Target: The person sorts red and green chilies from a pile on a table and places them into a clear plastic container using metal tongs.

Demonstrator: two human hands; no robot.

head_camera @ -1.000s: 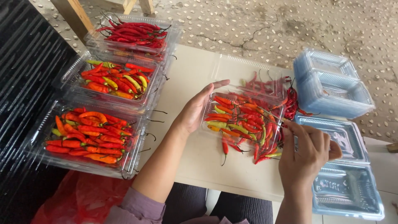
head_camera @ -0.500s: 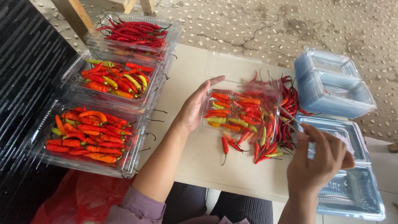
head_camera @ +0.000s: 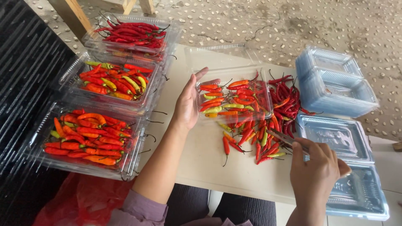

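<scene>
My left hand (head_camera: 188,102) rests flat against the left side of a clear plastic container (head_camera: 233,72) that holds red, orange and yellow-green chilies. A loose pile of chilies (head_camera: 255,140) lies on the pale table (head_camera: 188,159) just in front of that container. More dark red chilies (head_camera: 285,97) sit to its right. My right hand (head_camera: 315,169) is closed on thin metal tongs (head_camera: 284,137), whose tips point into the loose pile.
Three clear containers filled with chilies line the left: far (head_camera: 125,35), middle (head_camera: 112,83), near (head_camera: 86,140). Empty clear containers are stacked at the right (head_camera: 335,81), with open ones in front (head_camera: 339,136) (head_camera: 360,194). A red bag (head_camera: 79,201) lies below.
The container under my left hand has shifted away from me, leaving more chilies loose on the table. My right hand has drawn back toward the near edge with the tongs.
</scene>
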